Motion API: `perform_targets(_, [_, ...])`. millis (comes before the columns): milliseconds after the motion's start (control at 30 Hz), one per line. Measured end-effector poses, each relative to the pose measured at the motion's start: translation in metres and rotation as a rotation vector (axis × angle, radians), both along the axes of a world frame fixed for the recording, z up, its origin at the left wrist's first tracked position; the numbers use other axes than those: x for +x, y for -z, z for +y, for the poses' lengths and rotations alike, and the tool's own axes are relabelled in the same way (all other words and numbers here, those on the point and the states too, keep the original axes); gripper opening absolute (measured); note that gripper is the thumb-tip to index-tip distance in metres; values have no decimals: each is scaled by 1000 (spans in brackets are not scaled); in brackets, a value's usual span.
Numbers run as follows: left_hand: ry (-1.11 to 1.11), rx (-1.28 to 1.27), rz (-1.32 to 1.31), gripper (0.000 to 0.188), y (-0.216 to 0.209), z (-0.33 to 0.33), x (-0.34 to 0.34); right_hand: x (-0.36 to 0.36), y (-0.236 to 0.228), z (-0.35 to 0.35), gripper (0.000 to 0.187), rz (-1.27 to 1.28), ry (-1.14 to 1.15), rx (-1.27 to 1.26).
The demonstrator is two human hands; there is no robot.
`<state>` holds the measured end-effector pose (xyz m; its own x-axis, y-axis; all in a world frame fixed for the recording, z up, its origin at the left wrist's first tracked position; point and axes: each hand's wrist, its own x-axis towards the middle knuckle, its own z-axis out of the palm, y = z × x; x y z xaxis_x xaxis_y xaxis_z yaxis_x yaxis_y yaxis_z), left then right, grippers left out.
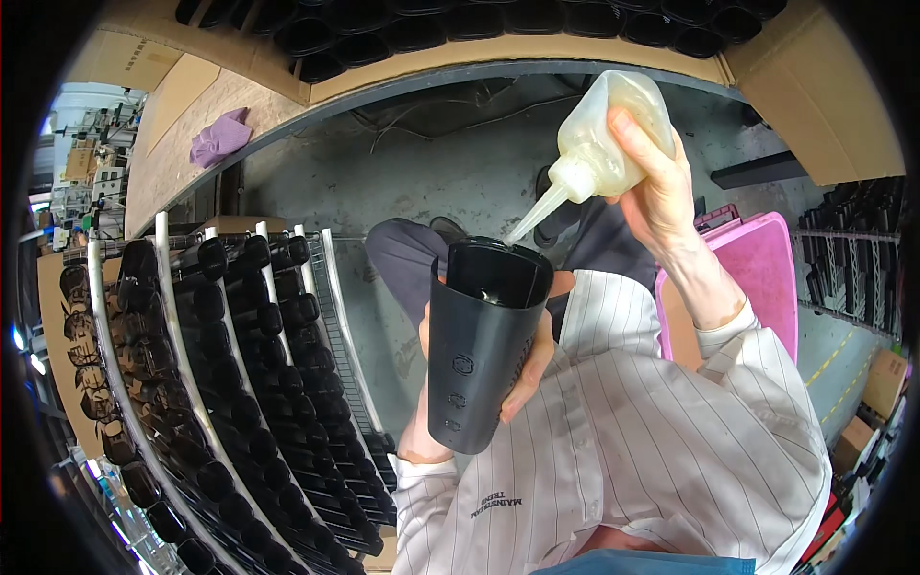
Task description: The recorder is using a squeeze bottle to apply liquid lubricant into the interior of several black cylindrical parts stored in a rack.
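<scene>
My left hand (530,374) is wrapped round a black tapered plastic housing (479,383), open at the top and marked with small raised symbols on its front. It tilts slightly, its mouth up and its narrower end toward my shirt. My right hand (652,177) grips a translucent squeeze bottle (613,125) holding a yellowish content. The bottle is tipped over, and its long pointed nozzle (537,216) reaches down to the housing's far rim. Whether the tip touches the rim, I cannot tell. Part of my left hand is hidden behind the housing.
Racks of black plastic parts (240,383) stand close on my left. A cardboard box (537,48) of black parts sits on the bench ahead, with a purple cloth (220,137) at its left. A pink bin (757,278) is at my right, before a wire shelf (848,240).
</scene>
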<state>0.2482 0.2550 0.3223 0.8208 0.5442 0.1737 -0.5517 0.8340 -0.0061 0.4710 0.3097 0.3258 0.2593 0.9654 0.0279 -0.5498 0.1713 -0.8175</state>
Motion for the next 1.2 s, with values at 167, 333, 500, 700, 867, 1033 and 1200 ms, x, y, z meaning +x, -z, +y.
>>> perform_targets(167, [9, 3, -22, 89, 1, 3, 1, 0, 2, 0, 48, 34, -33, -1])
perform_targets(333, [21, 24, -20, 90, 4, 6, -1, -1, 4, 1, 49, 10, 4, 12])
perform_targets(500, [-26, 4, 171, 97, 6, 4, -14, 4, -1, -8, 46, -52, 108, 23])
perform_targets(700, [-124, 95, 508, 106, -12, 0, -27, 10, -4, -22, 42, -166, 141, 4])
perform_targets(867, [-207, 290, 991, 101, -33, 4, -35, 12, 0, -37, 40, -245, 219, -34])
perform_targets(1033, [-298, 682, 1324, 98, -21, 8, -45, 8, 13, -50, 39, -381, 354, -33])
perform_targets(1200, [-524, 1332, 1714, 96, -18, 9, -36, 6, 27, -64, 38, -449, 432, -74])
